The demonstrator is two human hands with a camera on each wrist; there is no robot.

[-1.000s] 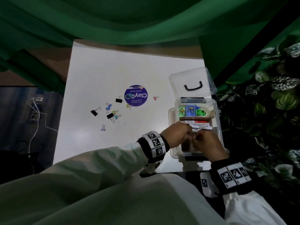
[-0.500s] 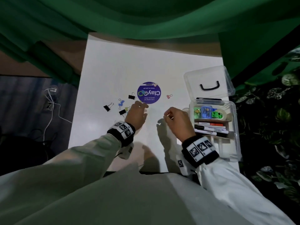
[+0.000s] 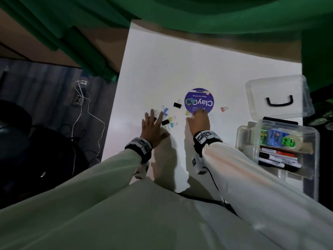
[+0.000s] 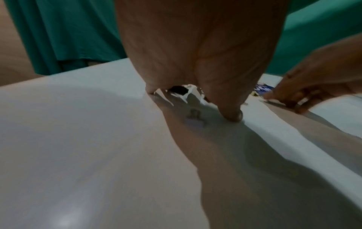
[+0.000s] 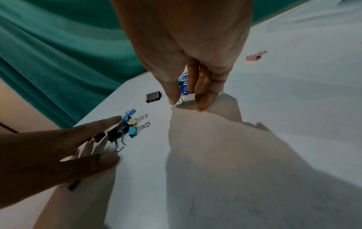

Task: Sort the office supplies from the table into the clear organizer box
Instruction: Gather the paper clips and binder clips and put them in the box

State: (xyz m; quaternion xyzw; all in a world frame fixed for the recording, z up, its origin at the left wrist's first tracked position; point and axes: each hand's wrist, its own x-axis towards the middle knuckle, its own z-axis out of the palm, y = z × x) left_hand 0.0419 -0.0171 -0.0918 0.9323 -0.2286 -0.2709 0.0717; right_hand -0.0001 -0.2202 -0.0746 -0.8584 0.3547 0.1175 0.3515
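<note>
Several small binder clips lie on the white table (image 3: 180,60). My left hand (image 3: 153,121) lies open with fingers spread over the left cluster, beside a black clip (image 3: 165,122) and a teal clip (image 3: 172,125). A lilac clip (image 4: 194,122) sits under its palm. My right hand (image 3: 195,114) reaches down at the near edge of a purple round disc (image 3: 199,102). Its thumb and fingers stand on either side of a yellow clip (image 3: 188,112) with a gap between them. The clear organizer box (image 3: 313,138) stands at the right, holding markers (image 3: 277,159) and tape (image 3: 292,141).
The box's clear lid (image 3: 277,96) with a black handle stands open behind it. A pink clip (image 3: 223,109) lies alone between disc and lid, and another black clip (image 3: 177,105) lies left of the disc. Green cloth hangs behind; cables lie off the table's left edge.
Both hands left the organizer box and moved left onto the table. The left hand spread out over the clip cluster and the right hand reached forward to the yellow clip by the disc.
</note>
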